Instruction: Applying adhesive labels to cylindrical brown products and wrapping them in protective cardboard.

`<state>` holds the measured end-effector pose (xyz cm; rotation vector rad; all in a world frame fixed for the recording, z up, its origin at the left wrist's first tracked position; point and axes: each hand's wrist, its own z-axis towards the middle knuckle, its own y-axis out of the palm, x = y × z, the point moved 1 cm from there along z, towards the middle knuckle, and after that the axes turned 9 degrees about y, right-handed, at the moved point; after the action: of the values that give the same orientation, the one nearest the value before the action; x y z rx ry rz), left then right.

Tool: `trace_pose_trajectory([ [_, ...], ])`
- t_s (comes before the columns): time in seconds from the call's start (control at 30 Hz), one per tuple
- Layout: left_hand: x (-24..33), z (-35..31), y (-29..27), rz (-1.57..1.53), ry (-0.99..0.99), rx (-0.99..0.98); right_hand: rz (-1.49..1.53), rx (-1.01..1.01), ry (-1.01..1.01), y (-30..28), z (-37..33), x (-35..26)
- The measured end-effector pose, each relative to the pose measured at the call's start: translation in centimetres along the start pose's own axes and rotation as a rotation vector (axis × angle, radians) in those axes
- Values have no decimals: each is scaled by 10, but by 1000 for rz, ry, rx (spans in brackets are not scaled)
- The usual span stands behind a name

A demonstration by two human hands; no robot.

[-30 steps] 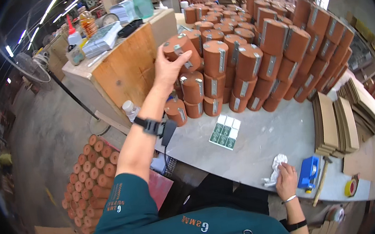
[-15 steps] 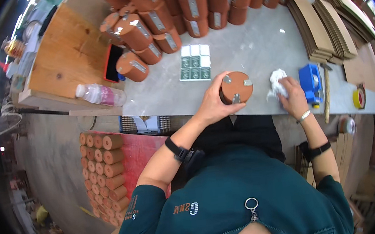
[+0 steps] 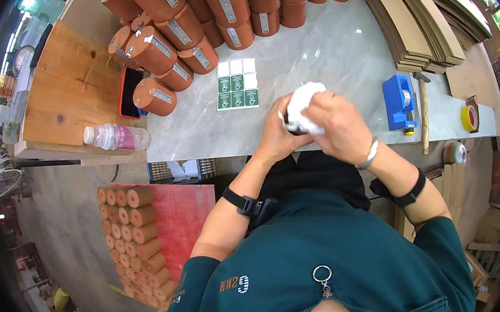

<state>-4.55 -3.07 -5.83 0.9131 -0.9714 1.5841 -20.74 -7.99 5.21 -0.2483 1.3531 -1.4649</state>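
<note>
My left hand [image 3: 275, 134] is wrapped round the side of a brown cylinder [image 3: 294, 132], held just over the near edge of the grey table [image 3: 337, 55]. In my right hand [image 3: 338, 121] is a crumpled white cloth [image 3: 302, 103], pressed over the cylinder's top. Cloth and fingers hide most of the cylinder; only a dark sliver of it shows between my hands. Beyond my left hand lies a sheet of green and white stickers [image 3: 237, 90].
Brown cylinders with metal strips [image 3: 233, 10] are stacked at the back. Rightward are cardboard sheets [image 3: 398, 31], a blue tape dispenser [image 3: 399, 104], a hammer [image 3: 425, 114] and yellow tape [image 3: 468, 118]. A plastic bottle [image 3: 121, 138] lies left. Cored cylinders [image 3: 143, 216] are stacked below.
My right hand has lifted the white cloth off the table and brought it left onto the cylinder, covering its top with the metal tabs. The left hand keeps its grip.
</note>
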Motion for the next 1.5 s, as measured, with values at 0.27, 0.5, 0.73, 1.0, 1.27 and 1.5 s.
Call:
trace_pose_trajectory([
  [0.27, 20, -1, -4, 189, 38, -78, 135, -119, 259, -36, -54, -23],
  [0.5, 41, 0, -11, 444, 196, -106, -163, -269, 394, -27, -41, 8],
  [0.73, 47, -11, -3, 535, 209, -59, -235, -316, 408, -14, -40, 8],
  [1.0, 45, -19, 5, 548, 256, 53, -209, -299, 418, -2, -55, -8],
  [1.27, 53, -19, 9, 622, 433, 61, -45, -324, 496, 3, -62, -6],
  [1.5, 45, -11, -5, 711, 716, -248, 108, -215, 440, 11, -75, 12],
])
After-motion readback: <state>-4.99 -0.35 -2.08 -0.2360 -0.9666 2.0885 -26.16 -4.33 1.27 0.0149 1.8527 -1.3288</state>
